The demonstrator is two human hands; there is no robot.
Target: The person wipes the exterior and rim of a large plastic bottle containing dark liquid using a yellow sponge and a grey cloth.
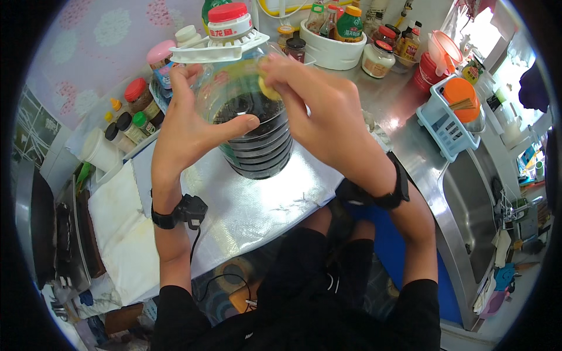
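Observation:
A large clear plastic jug with ribbed sides and dark contents stands on the foil-like covering of the counter. It has a white carrying handle around its neck. Above the handle is a red-lidded white plastic jar or cap; how it joins the jug is unclear. My left hand holds the jug's left side, thumb across the front and other fingers partly hidden. In my right hand is a yellow sponge or cloth, pressed against the jug's upper right side.
Seasoning jars line the left wall. Behind the jug sits a round white tub of bottles. A light blue plastic basket stands beside the steel sink on the right. A wok is at far left.

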